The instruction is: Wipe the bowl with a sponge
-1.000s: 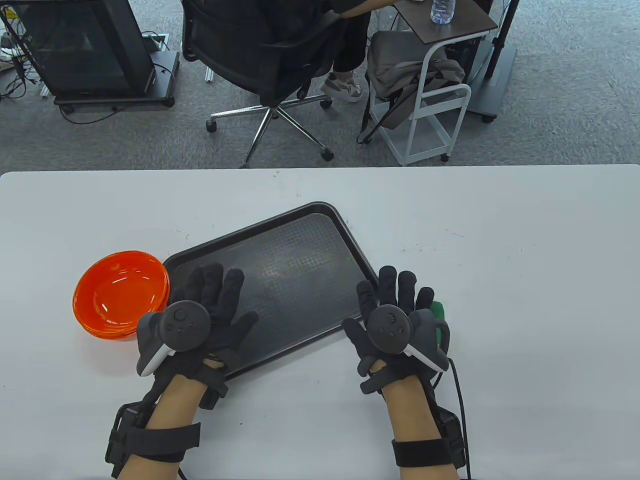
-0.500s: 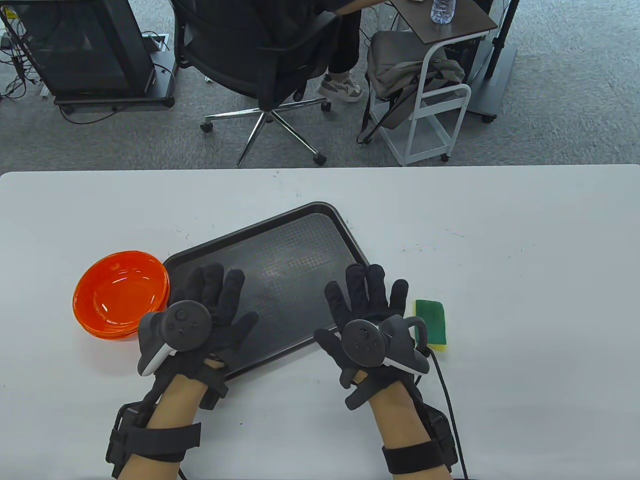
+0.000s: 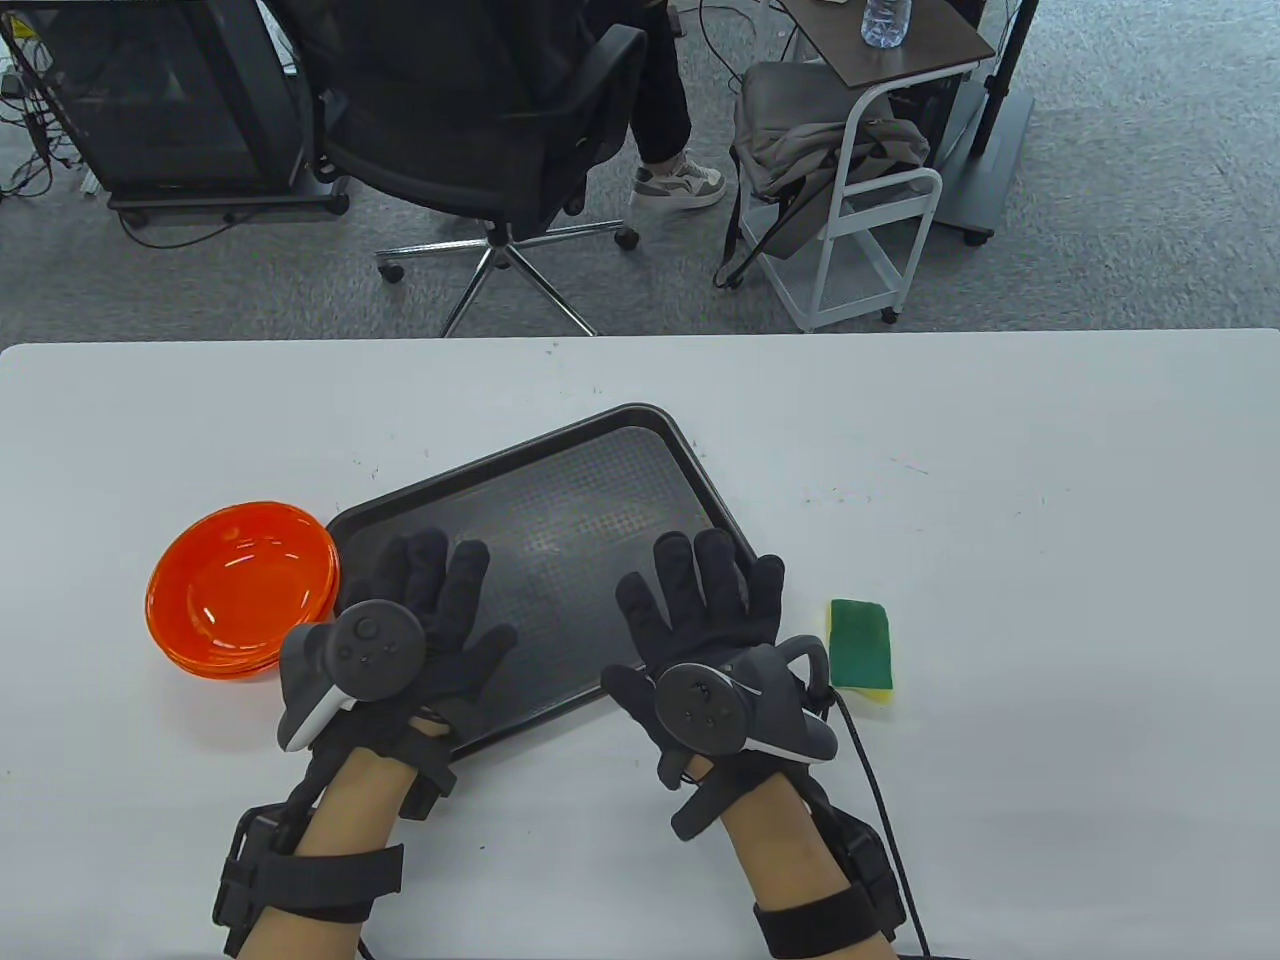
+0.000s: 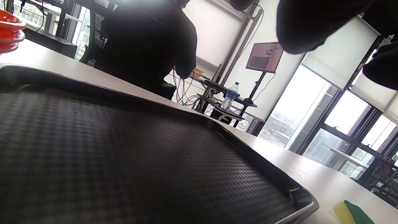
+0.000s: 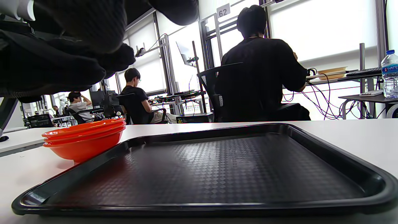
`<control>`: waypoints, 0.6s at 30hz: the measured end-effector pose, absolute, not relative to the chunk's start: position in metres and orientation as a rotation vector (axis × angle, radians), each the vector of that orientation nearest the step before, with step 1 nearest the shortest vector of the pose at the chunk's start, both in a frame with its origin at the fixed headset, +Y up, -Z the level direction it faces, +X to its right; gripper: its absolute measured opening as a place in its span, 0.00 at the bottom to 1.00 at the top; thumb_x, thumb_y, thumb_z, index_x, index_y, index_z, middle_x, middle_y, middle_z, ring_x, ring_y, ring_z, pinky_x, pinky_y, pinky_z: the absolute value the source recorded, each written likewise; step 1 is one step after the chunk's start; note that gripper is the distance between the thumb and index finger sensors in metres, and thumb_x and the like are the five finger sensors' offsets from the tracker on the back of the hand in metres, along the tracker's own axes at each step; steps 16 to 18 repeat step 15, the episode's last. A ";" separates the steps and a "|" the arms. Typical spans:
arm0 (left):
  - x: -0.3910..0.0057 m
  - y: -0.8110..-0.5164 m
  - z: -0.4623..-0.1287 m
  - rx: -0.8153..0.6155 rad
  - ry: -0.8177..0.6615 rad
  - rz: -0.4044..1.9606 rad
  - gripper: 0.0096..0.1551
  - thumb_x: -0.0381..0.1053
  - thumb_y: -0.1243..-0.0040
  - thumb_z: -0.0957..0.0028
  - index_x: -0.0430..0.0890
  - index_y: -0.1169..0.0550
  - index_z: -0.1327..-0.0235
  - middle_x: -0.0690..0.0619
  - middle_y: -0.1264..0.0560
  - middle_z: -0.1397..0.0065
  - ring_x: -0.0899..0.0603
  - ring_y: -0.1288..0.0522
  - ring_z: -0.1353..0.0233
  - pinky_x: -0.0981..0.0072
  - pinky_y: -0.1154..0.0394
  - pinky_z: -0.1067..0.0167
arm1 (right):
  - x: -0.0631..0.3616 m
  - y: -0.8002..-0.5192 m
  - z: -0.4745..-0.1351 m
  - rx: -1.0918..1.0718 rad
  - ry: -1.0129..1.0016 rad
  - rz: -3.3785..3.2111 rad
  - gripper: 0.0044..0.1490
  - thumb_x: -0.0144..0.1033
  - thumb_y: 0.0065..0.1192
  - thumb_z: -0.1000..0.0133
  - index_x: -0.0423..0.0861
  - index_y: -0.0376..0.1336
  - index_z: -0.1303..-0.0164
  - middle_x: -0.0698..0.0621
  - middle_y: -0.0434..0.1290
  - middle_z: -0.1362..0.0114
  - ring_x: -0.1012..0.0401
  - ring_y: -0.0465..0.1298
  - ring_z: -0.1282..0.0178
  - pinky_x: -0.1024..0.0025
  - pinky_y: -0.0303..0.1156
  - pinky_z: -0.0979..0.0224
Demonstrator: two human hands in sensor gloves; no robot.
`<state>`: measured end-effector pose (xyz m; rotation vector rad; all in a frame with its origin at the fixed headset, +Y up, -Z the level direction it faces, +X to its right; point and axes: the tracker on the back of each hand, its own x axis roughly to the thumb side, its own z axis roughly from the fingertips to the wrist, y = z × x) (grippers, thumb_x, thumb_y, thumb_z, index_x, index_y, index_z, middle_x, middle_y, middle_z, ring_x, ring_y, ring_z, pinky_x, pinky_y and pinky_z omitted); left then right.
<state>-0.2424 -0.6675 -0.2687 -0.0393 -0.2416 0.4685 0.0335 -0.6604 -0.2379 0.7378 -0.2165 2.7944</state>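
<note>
A stack of orange bowls (image 3: 243, 590) stands on the white table left of a black tray (image 3: 590, 500); it also shows in the right wrist view (image 5: 85, 137). A green and yellow sponge (image 3: 861, 646) lies on the table right of the tray; its corner shows in the left wrist view (image 4: 351, 213). My left hand (image 3: 430, 600) lies spread and empty over the tray's near left part. My right hand (image 3: 700, 600) lies spread and empty over the tray's near right corner, just left of the sponge.
The tray lies at an angle in the table's middle. Beyond the table's far edge (image 3: 640, 335) are an office chair (image 3: 480, 130) with a seated person and a white cart (image 3: 860, 200). Cables run from both wrists off the near edge.
My right hand has moved left off the sponge, which now lies uncovered on the table, and onto the tray's corner. My left hand has stayed still. The chair beyond rolled left.
</note>
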 end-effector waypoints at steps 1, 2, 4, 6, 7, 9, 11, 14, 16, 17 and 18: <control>-0.243 -0.668 -0.269 -0.040 -0.240 0.468 0.47 0.66 0.37 0.43 0.60 0.47 0.17 0.52 0.62 0.16 0.35 0.68 0.15 0.29 0.66 0.30 | 0.033 -0.660 -0.238 0.740 -0.218 2.797 0.46 0.62 0.59 0.36 0.46 0.46 0.20 0.34 0.33 0.14 0.32 0.29 0.19 0.24 0.22 0.36; -0.243 -0.668 -0.269 -0.040 -0.239 0.468 0.47 0.66 0.37 0.44 0.60 0.48 0.17 0.53 0.61 0.16 0.35 0.68 0.15 0.29 0.66 0.30 | 0.033 -0.660 -0.238 0.742 -0.218 2.797 0.46 0.61 0.59 0.37 0.46 0.46 0.20 0.34 0.33 0.14 0.32 0.29 0.19 0.24 0.22 0.35; -0.243 -0.668 -0.269 -0.041 -0.237 0.468 0.47 0.66 0.37 0.43 0.60 0.47 0.17 0.52 0.61 0.16 0.35 0.68 0.15 0.29 0.66 0.30 | 0.033 -0.660 -0.238 0.744 -0.221 2.794 0.46 0.61 0.59 0.36 0.46 0.46 0.20 0.34 0.33 0.14 0.32 0.29 0.19 0.24 0.22 0.35; -0.243 -0.668 -0.269 -0.041 -0.237 0.468 0.47 0.66 0.37 0.43 0.60 0.47 0.17 0.53 0.61 0.16 0.35 0.68 0.15 0.29 0.66 0.30 | 0.032 -0.660 -0.238 0.745 -0.221 2.793 0.46 0.61 0.59 0.36 0.46 0.46 0.20 0.33 0.33 0.14 0.32 0.29 0.19 0.24 0.22 0.35; -0.243 -0.668 -0.269 -0.041 -0.237 0.468 0.47 0.66 0.37 0.43 0.60 0.47 0.17 0.52 0.61 0.16 0.35 0.68 0.15 0.29 0.66 0.30 | 0.032 -0.660 -0.237 0.744 -0.222 2.793 0.46 0.61 0.59 0.36 0.45 0.47 0.20 0.34 0.33 0.14 0.32 0.29 0.19 0.24 0.23 0.35; -0.243 -0.668 -0.269 -0.043 -0.237 0.468 0.47 0.66 0.37 0.44 0.60 0.47 0.17 0.52 0.61 0.16 0.35 0.68 0.15 0.29 0.66 0.30 | 0.033 -0.660 -0.238 0.742 -0.224 2.788 0.46 0.61 0.59 0.36 0.45 0.47 0.20 0.33 0.33 0.14 0.32 0.29 0.19 0.24 0.23 0.35; -0.243 -0.668 -0.269 -0.046 -0.237 0.467 0.47 0.66 0.37 0.44 0.60 0.47 0.17 0.53 0.61 0.16 0.35 0.68 0.15 0.29 0.66 0.30 | 0.033 -0.660 -0.238 0.741 -0.225 2.788 0.45 0.61 0.59 0.36 0.45 0.47 0.20 0.33 0.34 0.14 0.32 0.30 0.19 0.24 0.23 0.35; -0.243 -0.668 -0.269 -0.046 -0.238 0.468 0.47 0.66 0.37 0.44 0.60 0.47 0.17 0.53 0.61 0.16 0.35 0.68 0.15 0.29 0.66 0.30 | 0.033 -0.660 -0.238 0.738 -0.227 2.785 0.45 0.60 0.59 0.36 0.45 0.47 0.20 0.33 0.34 0.14 0.32 0.30 0.19 0.24 0.23 0.35; -0.243 -0.668 -0.269 -0.045 -0.238 0.468 0.47 0.66 0.37 0.43 0.60 0.47 0.17 0.52 0.61 0.16 0.35 0.68 0.15 0.29 0.66 0.30 | 0.033 -0.661 -0.238 0.737 -0.225 2.784 0.45 0.60 0.59 0.36 0.45 0.47 0.20 0.33 0.34 0.14 0.32 0.30 0.19 0.24 0.23 0.35; -0.243 -0.668 -0.269 -0.045 -0.238 0.468 0.47 0.66 0.37 0.43 0.60 0.47 0.17 0.52 0.61 0.16 0.35 0.68 0.15 0.29 0.66 0.30 | 0.033 -0.661 -0.238 0.737 -0.225 2.784 0.45 0.60 0.59 0.36 0.45 0.47 0.20 0.33 0.34 0.14 0.32 0.30 0.19 0.24 0.23 0.35; -0.243 -0.668 -0.269 -0.045 -0.238 0.468 0.47 0.66 0.37 0.43 0.60 0.47 0.17 0.52 0.61 0.16 0.35 0.68 0.15 0.29 0.66 0.30 | 0.033 -0.661 -0.238 0.737 -0.225 2.784 0.45 0.60 0.59 0.36 0.45 0.47 0.20 0.33 0.34 0.14 0.32 0.30 0.19 0.24 0.23 0.35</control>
